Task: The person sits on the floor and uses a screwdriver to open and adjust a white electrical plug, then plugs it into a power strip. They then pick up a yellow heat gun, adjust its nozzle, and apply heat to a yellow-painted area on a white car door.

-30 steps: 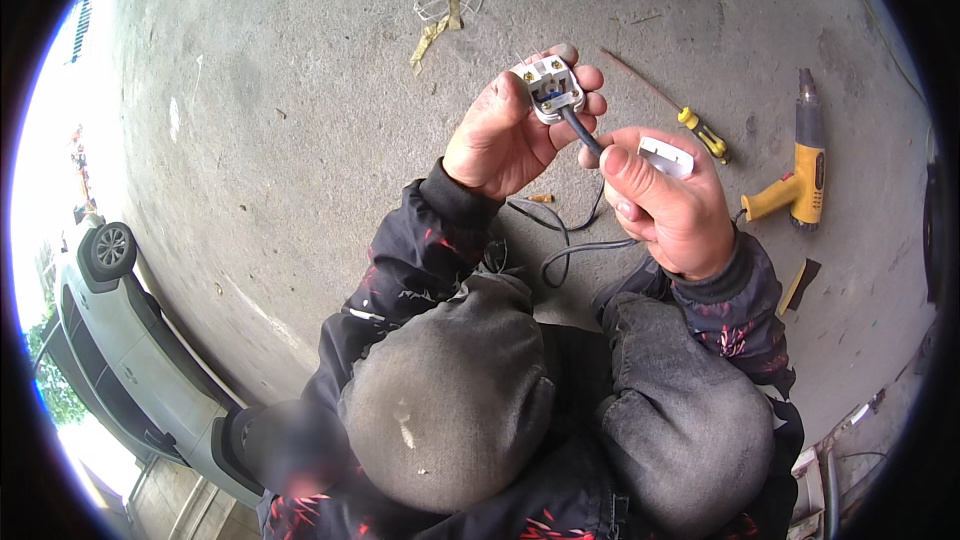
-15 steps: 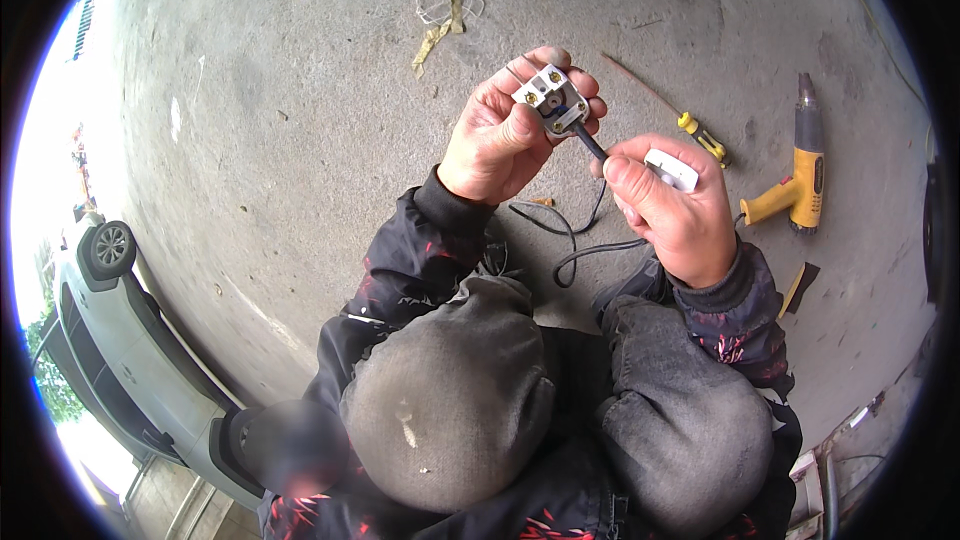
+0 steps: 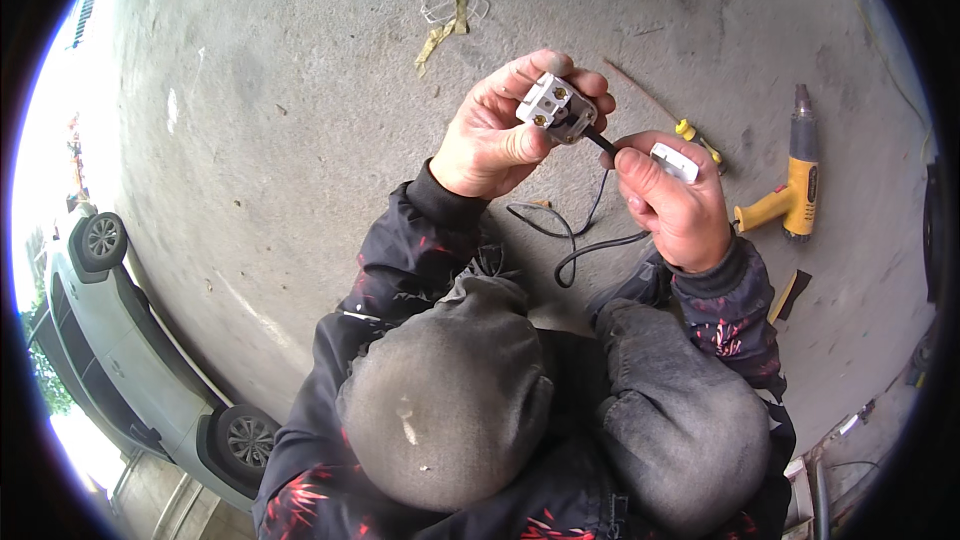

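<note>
Concrete floor (image 3: pixel 300 140); white housing (image 3: pixel 553 106) gripped by left hand (image 3: pixel 497 132); cable (image 3: pixel 601 143), in at housing edge, and unfitted cover (image 3: pixel 677 162) by right hand (image 3: pixel 682 208)

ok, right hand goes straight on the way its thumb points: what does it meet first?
Likely the open white connector housing in the left hand, up-left along the black cord; depth unclear, so its fingertips might come first.
</note>
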The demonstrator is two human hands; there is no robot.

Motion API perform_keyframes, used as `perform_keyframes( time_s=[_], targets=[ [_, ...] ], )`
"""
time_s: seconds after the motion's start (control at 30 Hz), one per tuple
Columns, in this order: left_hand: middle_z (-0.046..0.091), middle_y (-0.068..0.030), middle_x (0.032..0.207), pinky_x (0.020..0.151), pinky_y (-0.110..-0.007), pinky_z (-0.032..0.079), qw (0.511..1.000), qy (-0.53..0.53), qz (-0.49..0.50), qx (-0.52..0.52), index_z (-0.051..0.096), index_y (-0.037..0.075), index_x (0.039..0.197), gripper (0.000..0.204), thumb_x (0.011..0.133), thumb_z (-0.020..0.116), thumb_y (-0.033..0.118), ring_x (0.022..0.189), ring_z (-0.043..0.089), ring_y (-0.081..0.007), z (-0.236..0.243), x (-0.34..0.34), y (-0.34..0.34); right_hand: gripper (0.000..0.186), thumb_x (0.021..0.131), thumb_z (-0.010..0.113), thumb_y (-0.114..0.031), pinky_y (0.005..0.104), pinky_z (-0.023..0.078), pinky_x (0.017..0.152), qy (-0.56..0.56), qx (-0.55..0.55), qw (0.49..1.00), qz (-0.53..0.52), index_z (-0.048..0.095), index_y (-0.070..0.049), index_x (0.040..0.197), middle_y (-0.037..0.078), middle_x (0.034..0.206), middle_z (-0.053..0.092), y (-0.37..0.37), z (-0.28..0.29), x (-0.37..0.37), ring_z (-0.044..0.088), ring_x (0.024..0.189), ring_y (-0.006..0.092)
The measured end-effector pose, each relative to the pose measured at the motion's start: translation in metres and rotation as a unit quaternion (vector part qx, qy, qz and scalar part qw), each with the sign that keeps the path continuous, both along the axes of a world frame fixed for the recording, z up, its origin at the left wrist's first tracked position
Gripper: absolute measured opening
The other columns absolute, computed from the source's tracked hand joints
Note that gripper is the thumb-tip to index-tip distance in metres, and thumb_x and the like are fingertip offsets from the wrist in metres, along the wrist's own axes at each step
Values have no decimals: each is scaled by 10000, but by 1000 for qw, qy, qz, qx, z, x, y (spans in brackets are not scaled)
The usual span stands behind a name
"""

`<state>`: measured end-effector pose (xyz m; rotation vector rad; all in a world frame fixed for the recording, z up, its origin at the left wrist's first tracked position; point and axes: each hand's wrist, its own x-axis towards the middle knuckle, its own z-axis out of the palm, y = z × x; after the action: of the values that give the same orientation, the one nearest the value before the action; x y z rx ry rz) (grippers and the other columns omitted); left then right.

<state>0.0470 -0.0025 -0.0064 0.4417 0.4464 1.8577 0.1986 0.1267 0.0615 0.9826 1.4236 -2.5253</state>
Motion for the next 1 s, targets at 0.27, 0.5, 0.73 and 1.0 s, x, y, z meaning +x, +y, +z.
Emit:
perform_keyframes(
  time_s=[0.27,0.5,0.73,1.0],
  targets=[
    [537,-142,1290,1006,-439,433,1000,25,-1,2,470,99,1298,586,783,748,128,1211,505,-316,-1,-2,-1,229,915,582,-209,182,239,437,-12,-13,1000,-10,603,18,900,-44,621,454,0,-5,0,332,497,17],
    [550,-150,1264,980,-442,435,999,44,12,-19,482,113,1307,571,794,734,131,1187,520,-310,3,0,-4,180,899,590,-179,190,264,447,-17,-17,1000,-11,621,-2,886,-50,621,467,0,-9,0,357,503,23],
    [539,-177,1259,960,-447,453,995,87,21,-39,462,101,1325,575,811,716,134,1156,544,-328,8,0,-4,189,902,592,-179,192,253,439,-11,-16,1000,-18,625,6,895,-42,612,467,0,-14,0,350,490,23],
    [535,-255,1233,863,-438,534,965,177,108,-162,412,-17,1333,507,886,613,111,1064,602,-360,23,7,-2,193,908,595,-191,191,261,443,-13,38,998,-44,624,0,891,-50,606,463,0,-15,1,358,498,20]
  ],
)
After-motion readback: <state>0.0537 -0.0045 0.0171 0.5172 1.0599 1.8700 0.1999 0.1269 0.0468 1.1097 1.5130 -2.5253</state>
